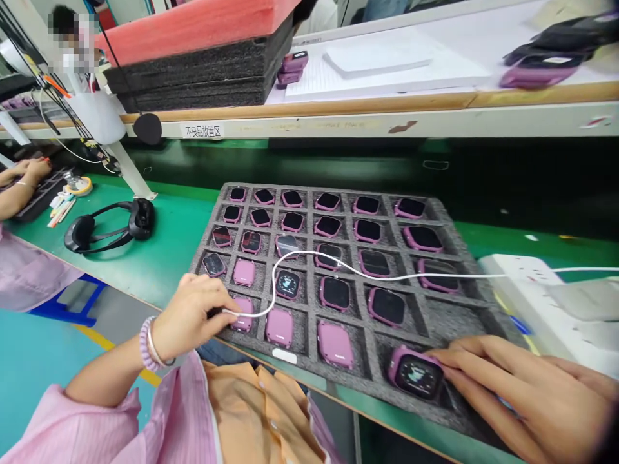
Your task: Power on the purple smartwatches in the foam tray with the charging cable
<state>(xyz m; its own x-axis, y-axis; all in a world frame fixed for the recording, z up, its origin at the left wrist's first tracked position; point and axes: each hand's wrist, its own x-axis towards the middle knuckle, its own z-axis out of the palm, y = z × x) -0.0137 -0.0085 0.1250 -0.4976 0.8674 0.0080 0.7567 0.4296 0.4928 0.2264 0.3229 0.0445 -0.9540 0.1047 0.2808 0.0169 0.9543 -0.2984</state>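
Observation:
A dark grey foam tray (300,332) holds several pink-purple smartwatch bodies in square compartments. At its near left corner my left hand (196,316) is closed, pinching the end of a white cable (348,267) beside a face-down watch (243,314). The cable curves across the tray to the right. My right hand (527,386) lies over the near right corner, its thumb and fingertips closed on the edge of a watch with a lit dial (416,376). Another lit watch (288,284) sits face up mid-tray. Several watches in the near rows lie face down.
A white power strip (546,303) stands right of the tray. A black headset (113,227) and a tape roll (80,186) lie left. Above, a shelf (348,122) bears foam trays (193,80), papers and watches. Another person's hands (31,173) are at far left.

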